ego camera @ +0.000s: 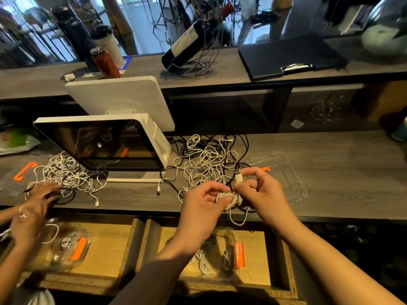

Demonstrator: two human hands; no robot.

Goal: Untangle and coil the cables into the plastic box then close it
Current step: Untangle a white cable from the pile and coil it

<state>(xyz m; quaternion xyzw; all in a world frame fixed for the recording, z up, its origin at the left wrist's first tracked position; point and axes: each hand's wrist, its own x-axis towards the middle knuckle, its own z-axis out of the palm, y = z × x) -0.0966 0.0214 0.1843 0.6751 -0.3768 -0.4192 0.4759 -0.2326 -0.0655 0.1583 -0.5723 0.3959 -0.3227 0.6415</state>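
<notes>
My left hand [203,202] grips a coiled white cable [229,199] above the table's [330,150] near edge; my right hand [259,190] pinches its plug [238,176].

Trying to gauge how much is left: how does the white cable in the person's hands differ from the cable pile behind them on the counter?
The white cable in hand is wound into a tight small bundle; the cable pile sprawls in loose tangled loops. The bundle is gripped by the left hand and right hand; the pile lies untouched on the counter. The bundle is all white; the pile mixes white and black. Both are thin cables.
</notes>
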